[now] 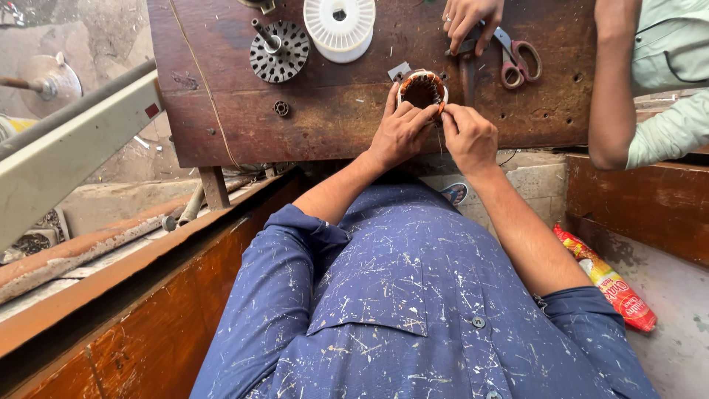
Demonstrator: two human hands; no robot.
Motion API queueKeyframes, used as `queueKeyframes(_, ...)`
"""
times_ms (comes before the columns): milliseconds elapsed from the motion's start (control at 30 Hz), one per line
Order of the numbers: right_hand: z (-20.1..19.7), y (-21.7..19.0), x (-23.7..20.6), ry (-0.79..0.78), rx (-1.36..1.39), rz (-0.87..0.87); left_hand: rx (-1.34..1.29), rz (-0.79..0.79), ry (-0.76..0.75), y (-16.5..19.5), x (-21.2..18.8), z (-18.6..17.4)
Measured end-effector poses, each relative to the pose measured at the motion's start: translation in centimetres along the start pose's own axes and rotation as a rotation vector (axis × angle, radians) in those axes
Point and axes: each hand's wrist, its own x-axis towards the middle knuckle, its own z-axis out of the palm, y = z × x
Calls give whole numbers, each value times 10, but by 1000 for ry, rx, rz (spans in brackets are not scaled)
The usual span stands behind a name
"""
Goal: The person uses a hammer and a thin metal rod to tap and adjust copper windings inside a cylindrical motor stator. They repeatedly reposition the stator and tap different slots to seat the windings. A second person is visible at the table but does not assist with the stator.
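A small round motor stator with copper windings stands on the dark wooden bench. My left hand grips its near-left rim, thumb and fingers wrapped on the edge. My right hand is closed at its right side, fingertips pinched against the windings; what they pinch is too small to tell. My forearms reach out from rolled blue sleeves.
Another person's hand rests on red-handled scissors at the bench's far side, their arm at right. A white plastic spool, a black slotted rotor and a small ring lie on the bench. A red snack packet lies below right.
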Motion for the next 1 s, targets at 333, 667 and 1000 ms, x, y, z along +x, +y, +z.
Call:
queueKeyframes(333, 0, 19, 32, -213, -213, -163, 3, 3, -37, -2, -1, 2)
queueKeyframes(667, -7, 31, 1, -113, -75, 162, -3, -3, 1, -2, -4, 3)
queueKeyframes(1000, 30, 8, -48, -282, 299, 193, -249, 114, -245, -39, 17, -29)
